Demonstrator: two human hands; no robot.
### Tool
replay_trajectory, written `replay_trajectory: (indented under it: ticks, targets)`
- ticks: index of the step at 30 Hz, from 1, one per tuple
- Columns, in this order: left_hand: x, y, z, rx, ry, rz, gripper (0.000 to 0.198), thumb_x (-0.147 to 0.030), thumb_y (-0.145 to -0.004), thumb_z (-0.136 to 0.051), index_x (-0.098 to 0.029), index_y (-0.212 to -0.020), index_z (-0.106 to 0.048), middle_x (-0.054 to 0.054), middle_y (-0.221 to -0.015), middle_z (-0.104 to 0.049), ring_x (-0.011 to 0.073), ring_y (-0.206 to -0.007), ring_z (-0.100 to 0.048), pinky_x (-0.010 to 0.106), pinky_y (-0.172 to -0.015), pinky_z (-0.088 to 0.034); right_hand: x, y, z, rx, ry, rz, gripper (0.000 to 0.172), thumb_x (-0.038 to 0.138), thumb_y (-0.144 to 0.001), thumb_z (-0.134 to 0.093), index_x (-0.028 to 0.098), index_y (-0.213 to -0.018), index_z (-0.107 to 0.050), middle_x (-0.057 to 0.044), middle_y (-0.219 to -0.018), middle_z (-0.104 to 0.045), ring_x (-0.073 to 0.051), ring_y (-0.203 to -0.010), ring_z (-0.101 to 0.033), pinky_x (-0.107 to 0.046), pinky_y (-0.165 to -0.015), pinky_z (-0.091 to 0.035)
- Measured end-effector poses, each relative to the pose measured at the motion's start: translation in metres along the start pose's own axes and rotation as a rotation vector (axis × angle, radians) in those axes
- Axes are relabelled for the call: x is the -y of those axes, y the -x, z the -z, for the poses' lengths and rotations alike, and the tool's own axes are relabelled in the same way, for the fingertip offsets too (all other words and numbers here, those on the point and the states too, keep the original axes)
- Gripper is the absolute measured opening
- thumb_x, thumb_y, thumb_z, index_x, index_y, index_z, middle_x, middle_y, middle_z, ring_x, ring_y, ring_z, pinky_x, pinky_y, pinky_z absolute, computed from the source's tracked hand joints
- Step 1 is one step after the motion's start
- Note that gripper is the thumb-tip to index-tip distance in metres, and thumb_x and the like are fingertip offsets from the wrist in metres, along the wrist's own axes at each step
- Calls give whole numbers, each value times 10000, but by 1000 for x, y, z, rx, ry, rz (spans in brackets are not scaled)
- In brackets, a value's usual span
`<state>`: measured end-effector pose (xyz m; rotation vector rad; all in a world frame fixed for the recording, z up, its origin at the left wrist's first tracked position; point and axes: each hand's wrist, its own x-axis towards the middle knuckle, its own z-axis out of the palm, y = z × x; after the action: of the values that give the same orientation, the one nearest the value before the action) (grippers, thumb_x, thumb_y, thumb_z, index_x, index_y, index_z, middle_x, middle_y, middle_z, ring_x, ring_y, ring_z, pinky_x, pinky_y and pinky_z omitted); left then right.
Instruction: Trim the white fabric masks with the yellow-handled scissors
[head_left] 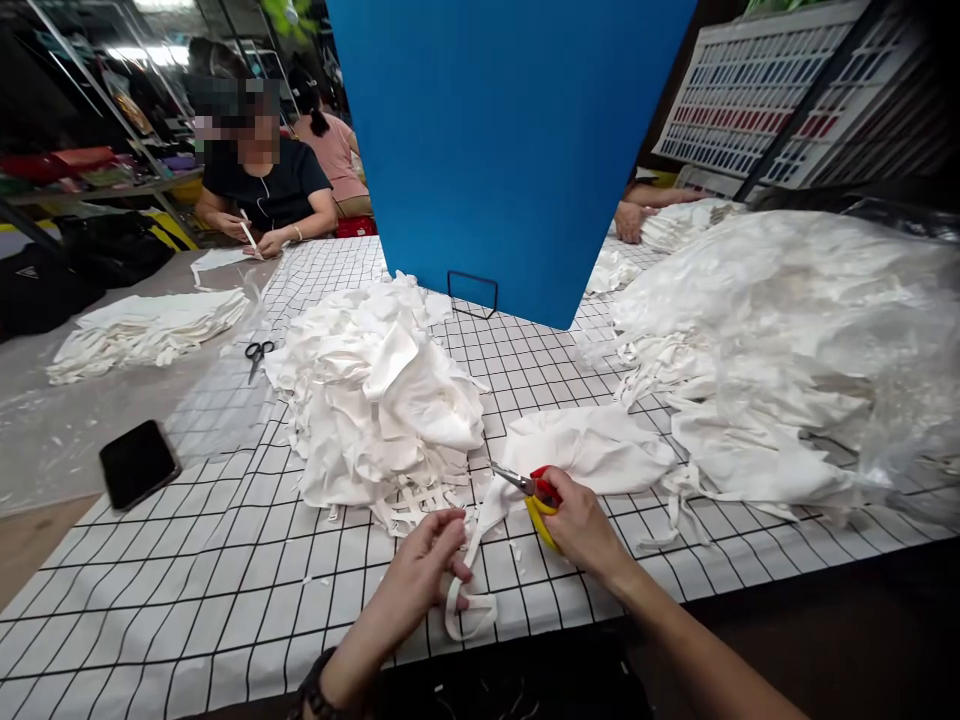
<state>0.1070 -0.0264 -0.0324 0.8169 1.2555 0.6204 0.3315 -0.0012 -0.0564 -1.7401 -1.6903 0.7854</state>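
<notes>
My right hand is wrapped round the scissors, which have red and yellow handles. Their blades point left, over the edge of a white cloth piece lying flat in front of me. A narrow white strap runs from that piece down to my left hand. The fingers of this hand are closed round the strap, and its loose end curls below them near the table's front edge. Just beyond my left hand rises a heap of white cloth pieces with straps trailing at its front.
Right lies a big pile of white pieces partly under clear plastic. A blue panel stands ahead. Black scissors, a phone and a cloth stack lie left. A co-worker sits opposite.
</notes>
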Motion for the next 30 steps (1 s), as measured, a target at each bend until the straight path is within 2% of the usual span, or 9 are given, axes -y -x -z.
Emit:
replay_trajectory:
  ticks: [3,6,8,12,16,19,22,25,30]
  targets:
    - [-1,-15,-8,-102,-522,-112,440,-546,-805,-559,-190,-1062,-573,31,-802,-573,177,-597,-564,278,-506,-446,-2,3,10,10,-6,-30,81,235,-764,-524,209,-831,-561,-10,-726,-630,-166,-644,-565,-254,-599,-423]
    - [-5,-23,-13,-171,-918,-226,297,-479,-819,-567,-195,-892,-613,46,-748,-625,238,-744,-600,309,-641,-411,-4,7,18,36,-38,-68,87,240,-758,-538,209,-834,-567,-2,-729,-635,-166,-661,-575,-249,-603,-425]
    - [-8,-25,-14,-189,-1041,-219,255,-446,-815,-582,-200,-876,-615,61,-788,-658,262,-809,-608,313,-668,-381,-5,11,21,53,-76,-82,73,244,-766,-543,211,-827,-564,0,-747,-642,-167,-688,-582,-251,-624,-431]
    - [-13,-25,-13,-161,-1077,-202,260,-424,-814,-595,-216,-969,-577,41,-782,-665,242,-765,-608,280,-617,-338,-1,16,21,70,-154,-66,81,244,-802,-535,218,-876,-555,-2,-809,-658,-162,-725,-593,-251,-663,-447]
    - [-13,-24,-15,-160,-1073,-215,213,-403,-819,-597,-227,-936,-570,17,-746,-653,223,-735,-605,265,-593,-313,10,12,4,145,-82,45,108,207,-784,-566,217,-890,-549,-9,-822,-651,-162,-715,-589,-249,-644,-435]
    - [-10,-22,-17,-212,-1047,-209,237,-388,-806,-617,-224,-966,-557,3,-735,-640,214,-714,-606,261,-579,-308,17,4,-13,126,49,109,115,151,-740,-587,198,-842,-561,-47,-866,-654,-196,-797,-593,-280,-698,-425]
    - [-6,-19,-19,-321,-1036,-249,322,-389,-791,-640,-220,-1041,-529,-3,-772,-633,207,-705,-607,262,-583,-322,19,-3,-20,115,52,94,137,121,-720,-585,190,-837,-571,-58,-869,-664,-209,-809,-599,-292,-703,-421]
    - [-5,-16,-21,-322,-1018,-298,314,-454,-813,-612,-217,-1016,-579,21,-865,-636,206,-753,-616,277,-638,-372,18,-7,-13,132,10,59,152,165,-734,-596,194,-883,-584,-30,-817,-666,-184,-741,-609,-264,-644,-436]
    - [-9,-19,-28,-151,-867,-358,347,-497,-827,-590,-217,-1009,-684,67,-1011,-636,228,-903,-614,307,-774,-428,13,-11,13,169,-341,-75,184,248,-725,-635,194,-892,-579,6,-793,-650,-145,-695,-601,-230,-612,-475]
